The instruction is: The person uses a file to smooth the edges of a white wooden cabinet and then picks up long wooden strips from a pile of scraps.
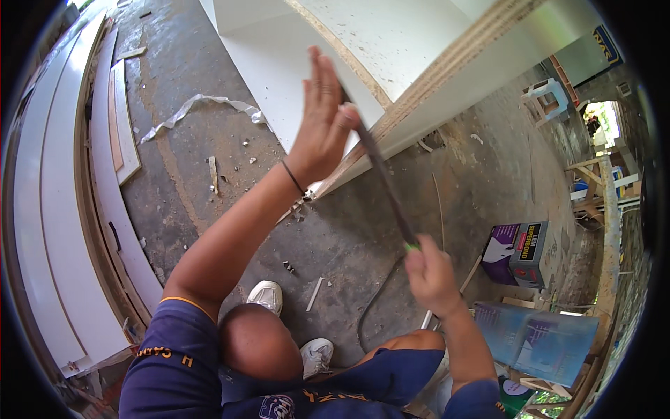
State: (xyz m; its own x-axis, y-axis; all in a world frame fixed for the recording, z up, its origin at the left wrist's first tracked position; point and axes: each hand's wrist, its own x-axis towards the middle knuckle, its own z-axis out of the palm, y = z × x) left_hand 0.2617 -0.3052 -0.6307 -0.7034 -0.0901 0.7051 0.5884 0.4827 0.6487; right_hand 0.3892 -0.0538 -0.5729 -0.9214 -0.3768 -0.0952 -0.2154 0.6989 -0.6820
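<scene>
My right hand [431, 279] is wrapped round the handle of a long, flat, dark file [382, 178]; a bit of green shows at the grip. The file slants up and away, crossing the raw chipboard edge of a white cabinet [436, 87]. At its far end my left hand [324, 115] lies against it, fingers stretched out and thumb over the blade. The file's tip is partly hidden by that hand. Touching or just above the edge, I cannot tell. Below my left wrist, the cabinet's corner [314, 190] rests close to the floor.
Long white boards [52, 202] are stacked at the left. A torn white strip [202, 105] and scraps lie on the dusty concrete floor [230, 230]. To the right stand a purple and grey box [515, 253] and a bluish clear container [537, 342]. A dark cable [366, 307] runs near my feet.
</scene>
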